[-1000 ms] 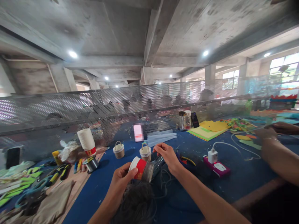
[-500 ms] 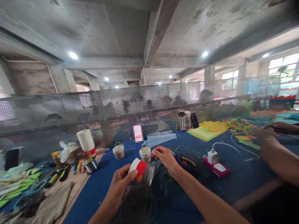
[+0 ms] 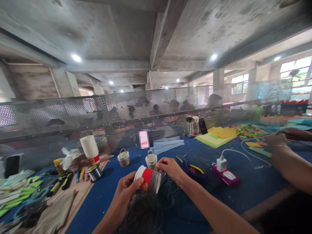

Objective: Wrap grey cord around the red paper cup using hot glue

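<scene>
My left hand (image 3: 128, 188) is wrapped round a red and white paper cup (image 3: 146, 177), tilted on its side. Grey yarn (image 3: 155, 182) is wound round the cup's right-hand part. Close to that wound part, my right hand (image 3: 169, 167) pinches the grey yarn between thumb and fingers; the strand itself is hard to make out there. Below the cup lies a dark, stringy mass (image 3: 143, 214) that looks like a bundle of yarn. Just behind the hands stands a small handled bucket (image 3: 151, 159), with a second small bucket (image 3: 123, 158) to its left.
A stack of paper cups (image 3: 89, 146) stands on a wire spool (image 3: 94, 173) at left, near scissors (image 3: 31, 203). Pliers (image 3: 193, 169) and a purple power bank (image 3: 226, 175) lie to the right. Another person's hand (image 3: 278, 141) is at far right. A perforated screen (image 3: 126, 110) runs behind.
My right hand has shifted slightly left and down, closer to the yarn-wound part of the cup. My left hand and the cup stay nearly in place.
</scene>
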The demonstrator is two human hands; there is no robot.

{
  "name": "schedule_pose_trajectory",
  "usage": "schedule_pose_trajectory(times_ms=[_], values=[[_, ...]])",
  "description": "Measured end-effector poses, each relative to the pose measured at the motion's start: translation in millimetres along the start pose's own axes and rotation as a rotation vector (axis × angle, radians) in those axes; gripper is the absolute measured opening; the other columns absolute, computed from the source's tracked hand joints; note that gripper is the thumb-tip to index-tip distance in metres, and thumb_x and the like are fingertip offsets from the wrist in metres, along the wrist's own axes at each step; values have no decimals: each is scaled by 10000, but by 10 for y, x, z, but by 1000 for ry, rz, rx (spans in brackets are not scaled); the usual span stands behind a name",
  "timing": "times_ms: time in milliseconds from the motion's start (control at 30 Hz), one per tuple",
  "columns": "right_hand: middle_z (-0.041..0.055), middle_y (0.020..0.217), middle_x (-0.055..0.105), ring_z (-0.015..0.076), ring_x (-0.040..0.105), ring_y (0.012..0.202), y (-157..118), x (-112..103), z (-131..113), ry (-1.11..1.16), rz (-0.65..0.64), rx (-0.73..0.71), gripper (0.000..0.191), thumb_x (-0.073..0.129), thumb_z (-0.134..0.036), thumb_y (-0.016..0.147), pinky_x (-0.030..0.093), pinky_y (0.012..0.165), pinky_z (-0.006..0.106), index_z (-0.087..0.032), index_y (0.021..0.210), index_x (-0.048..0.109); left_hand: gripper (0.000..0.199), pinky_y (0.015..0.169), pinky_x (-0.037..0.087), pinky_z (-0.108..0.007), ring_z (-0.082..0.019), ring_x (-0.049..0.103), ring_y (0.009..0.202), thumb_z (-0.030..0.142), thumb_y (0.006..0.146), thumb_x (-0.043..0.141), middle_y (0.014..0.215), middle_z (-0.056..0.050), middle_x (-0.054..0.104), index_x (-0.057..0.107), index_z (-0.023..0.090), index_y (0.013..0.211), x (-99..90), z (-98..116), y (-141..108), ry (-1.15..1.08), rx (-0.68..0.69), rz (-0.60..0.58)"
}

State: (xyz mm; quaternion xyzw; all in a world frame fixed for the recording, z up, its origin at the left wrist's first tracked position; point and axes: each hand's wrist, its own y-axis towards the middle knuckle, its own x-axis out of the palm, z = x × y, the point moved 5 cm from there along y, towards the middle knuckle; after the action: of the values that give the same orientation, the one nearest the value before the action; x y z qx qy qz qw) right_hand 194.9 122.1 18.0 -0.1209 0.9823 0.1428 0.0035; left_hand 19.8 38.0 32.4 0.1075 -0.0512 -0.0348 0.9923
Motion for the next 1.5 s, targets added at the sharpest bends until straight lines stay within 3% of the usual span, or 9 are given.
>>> schedule_pose_trajectory(times_ms=[400, 633, 767, 900, 1067, 1233, 1367, 1433, 1500], values=[[-19, 568, 631, 134, 563, 565, 19, 40, 134, -142, -127, 28, 174, 597, -233, 755, 433, 588, 233, -148, 651, 708, 295, 634, 482, -269, -204, 618, 694, 409, 752, 727, 745, -54, 710, 751, 138, 864, -28, 38, 29, 104, 57, 26], [90, 1083, 694, 225, 623, 982, 42, -169, -59, -307, 111, -174, 298, 535, -148, 804, 450, 936, 362, -169, 1049, 702, 297, 666, 446, -255, -198, 584, 715, 443, 780, 690, 705, -22, 674, 717, 147, 764, -70, 88, 50, 250, 132, 84], [126, 1136, 643, 241, 597, 1023, 38, -294, -96, -378, 200, -260, 283, 521, -170, 843, 416, 992, 410, -156, 1085, 667, 293, 659, 429, -243, -190, 574, 720, 433, 824, 652, 727, -18, 678, 724, 150, 817, -102, 57, 62, 273, 169, 85], [99, 1159, 664, 218, 622, 1041, -26, -307, -109, -382, 113, -298, 323, 516, -152, 848, 444, 983, 386, -179, 1142, 648, 293, 660, 435, -242, -199, 584, 725, 432, 827, 649, 721, -20, 680, 725, 150, 802, -82, 19, 63, 305, 164, 49], [41, 1076, 732, 187, 668, 1022, -203, -169, -122, -281, -152, -273, 362, 527, -160, 852, 500, 903, 305, -207, 1193, 638, 299, 678, 445, -244, -203, 587, 748, 435, 832, 640, 744, -23, 683, 726, 149, 828, -19, 52, 7, 321, 168, 29], [60, 862, 741, 210, 671, 823, -325, -246, -170, -320, -57, -244, 187, 573, -260, 857, 503, 785, 316, -162, 882, 731, 302, 620, 425, -226, -180, 556, 708, 447, 825, 643, 742, -13, 664, 705, 151, 820, -10, 84, -108, 340, 176, 66], [61, 1040, 716, 196, 647, 941, -387, -233, -249, -270, -32, -273, 252, 564, -205, 835, 486, 839, 301, -175, 1050, 694, 318, 586, 394, -219, -159, 525, 649, 452, 824, 640, 683, -3, 644, 695, 144, 769, -30, 49, -151, 372, 186, 92], [47, 1144, 689, 173, 646, 930, -396, -140, -267, -208, -118, -265, 374, 569, -163, 801, 492, 813, 276, -204, 1162, 656, 314, 614, 404, -226, -167, 536, 674, 448, 832, 633, 697, -7, 656, 702, 144, 801, -10, 29, -149, 374, 190, 66], [40, 1078, 710, 154, 649, 809, -384, -50, -253, -164, -196, -224, 368, 577, -174, 793, 498, 724, 257, -202, 1147, 673, 309, 639, 416, -235, -177, 546, 693, 444, 830, 636, 706, -11, 662, 701, 144, 800, 4, 27, -147, 377, 203, 70]])
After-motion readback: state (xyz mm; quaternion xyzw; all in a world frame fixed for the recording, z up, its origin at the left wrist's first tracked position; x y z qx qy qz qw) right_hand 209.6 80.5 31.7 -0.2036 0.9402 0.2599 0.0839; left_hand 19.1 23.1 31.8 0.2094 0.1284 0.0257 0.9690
